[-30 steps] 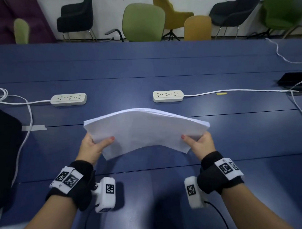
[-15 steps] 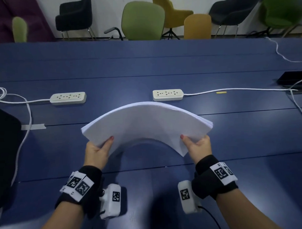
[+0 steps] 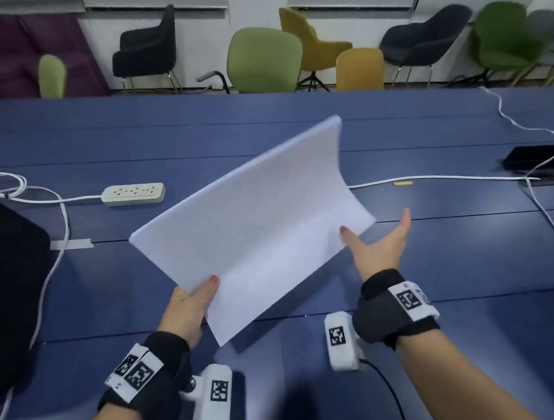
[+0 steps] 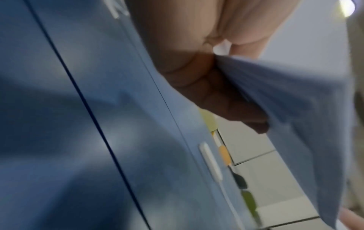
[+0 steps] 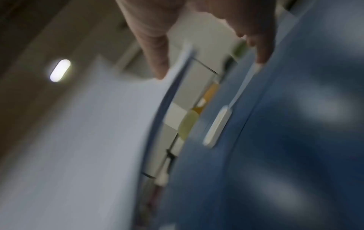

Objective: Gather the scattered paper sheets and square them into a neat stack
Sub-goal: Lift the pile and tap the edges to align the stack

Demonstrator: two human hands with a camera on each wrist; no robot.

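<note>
A stack of white paper sheets (image 3: 254,223) hangs tilted above the blue table (image 3: 460,266), its far right end curling upward. My left hand (image 3: 203,294) pinches the stack's near left corner, thumb on top and fingers underneath. In the left wrist view those fingers (image 4: 206,87) lie under the paper (image 4: 285,93). My right hand (image 3: 375,234) is spread wide beside the stack's right edge, with only the thumb touching the sheets. The blurred right wrist view shows the thumb (image 5: 155,51) at the edge of the paper (image 5: 88,140) and the other fingers (image 5: 260,40) held away from it.
A white power strip (image 3: 134,194) and its cord lie at the left; another white cord (image 3: 441,179) runs right toward a black device (image 3: 538,163). A large black object (image 3: 14,282) covers the left edge. A strip of tape (image 3: 71,244) is stuck nearby. Chairs (image 3: 264,59) stand beyond the table.
Both hands held the stack bowed upward before. Now the stack has swung diagonally with its right end raised, and my right hand has let go and spread out.
</note>
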